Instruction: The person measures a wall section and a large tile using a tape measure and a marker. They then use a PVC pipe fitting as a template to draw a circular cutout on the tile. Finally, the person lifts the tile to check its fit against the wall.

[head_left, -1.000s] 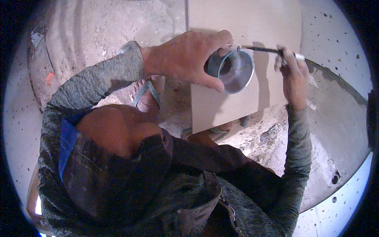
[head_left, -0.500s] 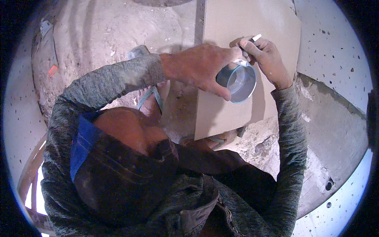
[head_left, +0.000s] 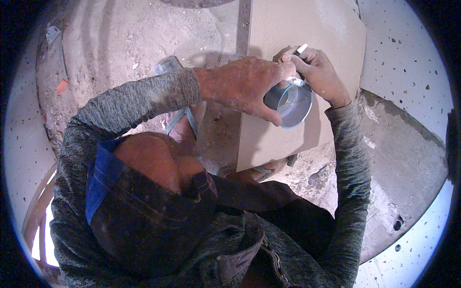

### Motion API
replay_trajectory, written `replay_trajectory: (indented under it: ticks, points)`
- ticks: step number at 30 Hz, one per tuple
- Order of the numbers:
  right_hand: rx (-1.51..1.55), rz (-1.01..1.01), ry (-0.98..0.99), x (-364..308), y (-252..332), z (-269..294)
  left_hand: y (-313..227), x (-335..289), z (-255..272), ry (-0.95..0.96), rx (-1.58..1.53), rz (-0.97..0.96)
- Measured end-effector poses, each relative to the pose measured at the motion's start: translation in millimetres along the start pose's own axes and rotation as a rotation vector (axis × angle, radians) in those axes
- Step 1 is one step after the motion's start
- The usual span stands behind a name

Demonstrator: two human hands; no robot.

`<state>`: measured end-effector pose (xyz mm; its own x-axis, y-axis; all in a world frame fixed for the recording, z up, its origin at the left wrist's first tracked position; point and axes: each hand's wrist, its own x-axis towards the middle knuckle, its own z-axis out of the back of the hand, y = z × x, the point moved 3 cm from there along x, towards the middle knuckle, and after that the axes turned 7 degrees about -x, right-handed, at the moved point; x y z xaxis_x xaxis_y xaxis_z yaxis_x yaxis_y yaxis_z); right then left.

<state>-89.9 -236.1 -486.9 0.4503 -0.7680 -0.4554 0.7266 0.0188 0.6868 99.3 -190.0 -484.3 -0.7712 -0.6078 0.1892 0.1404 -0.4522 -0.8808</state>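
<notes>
My left hand is wrapped round the side of a short, round, cup-like container with a shiny grey inside and a bluish rim. Its open mouth faces up, and I cannot tell whether it has a bottom. A white pen-like piece with a blue end lies across the rim by the left fingertips. Just beyond the rim, my right hand pinches a dark marker with a white end. Both hands are over a flat beige board, close together.
Dusty, rough ground lies left of the board, with a small orange piece and a clear plastic item. My sandalled foot is beside the board. Speckled pale slabs and a grey slab stand to the right.
The right hand has shifted slightly left and nearer, and the marker's white end has swung leftward with it. The container has dropped a little nearer in my left hand.
</notes>
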Motion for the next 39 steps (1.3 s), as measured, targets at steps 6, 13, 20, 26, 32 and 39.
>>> replay_trajectory:
  ticks: [6,13,20,26,32,39]
  points:
    - [0.085,-0.019,-0.092,-9,13,4,4,2,-2,0.015,-0.063,0.025]
    - [0.052,-0.031,-0.135,-18,7,11,0,0,2,0.066,-0.091,0.106]
    - [0.104,-0.11,-0.228,-36,-9,9,3,1,-1,0.071,-0.146,0.098]
    - [0.231,-0.142,-0.329,-54,-14,-1,1,2,-2,-0.013,-0.093,0.015]
    - [0.286,-0.177,-0.392,-71,-38,-9,-2,3,4,0.063,-0.074,0.087]
    - [0.353,-0.212,-0.464,-94,-39,-20,1,3,-1,-0.031,-0.109,-0.03]
